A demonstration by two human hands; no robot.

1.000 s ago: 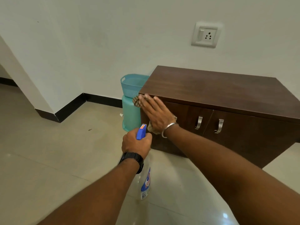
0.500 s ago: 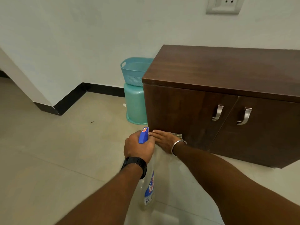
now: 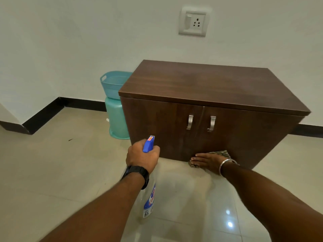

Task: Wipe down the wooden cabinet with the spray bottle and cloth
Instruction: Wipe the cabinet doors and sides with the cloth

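The dark wooden cabinet [image 3: 209,88] stands against the white wall, both doors closed, with two metal handles [image 3: 190,121]. My left hand [image 3: 142,157] grips a clear spray bottle [image 3: 149,199] with a blue trigger head, held in front of the cabinet's lower left corner, nozzle pointing at the door. My right hand [image 3: 208,161] lies flat on a checked cloth [image 3: 221,153], pressing it against the bottom edge of the cabinet front, below the handles. Most of the cloth is hidden under the palm.
A teal plastic basket [image 3: 113,84] sits on an upturned teal bucket [image 3: 116,119] just left of the cabinet. A switch and socket plate [image 3: 193,21] is on the wall above. Glossy beige floor tiles [image 3: 70,172] spread to the left and front.
My right hand has slid the cloth from the cabinet's upper left corner down its left edge, then right along the bottom of the front. The left hand kept hold of the bottle.
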